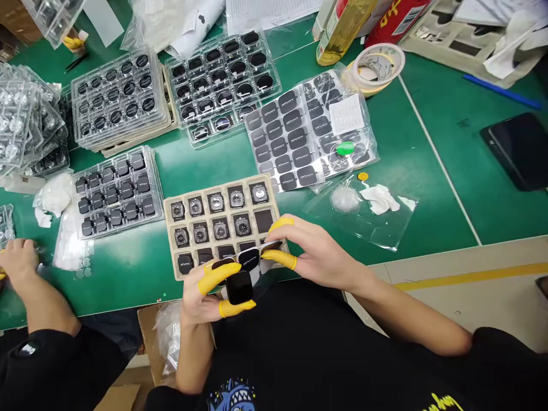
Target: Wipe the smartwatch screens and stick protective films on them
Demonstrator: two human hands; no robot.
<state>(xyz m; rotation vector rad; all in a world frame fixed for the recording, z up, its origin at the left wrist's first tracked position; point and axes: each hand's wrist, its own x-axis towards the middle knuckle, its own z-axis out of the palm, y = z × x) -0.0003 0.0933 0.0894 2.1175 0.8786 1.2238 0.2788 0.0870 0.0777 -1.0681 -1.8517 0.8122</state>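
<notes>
My left hand [199, 297], with yellow finger cots, pinches a black square watch [240, 287] with its dark glassy face showing. My right hand [319, 251], also in yellow finger cots, grips the end of a label sheet [250, 260] carrying black rounded-square stickers. The sheet's other end runs behind my left fingers; whether they hold it too is unclear. Just beyond both hands lies a beige tray [167, 216]. Watch bodies sit back-up in its two far rows, while black labelled squares show in the near row, partly hidden by my hands.
Clear trays of black squares [115, 194] and round pieces [113, 94] stand left and behind. More label sheets [285, 142], tape rolls [379, 65], a bottle [342, 31] and a phone [520, 148] lie right. At far left, another person's hand [19, 257] rests near the table edge.
</notes>
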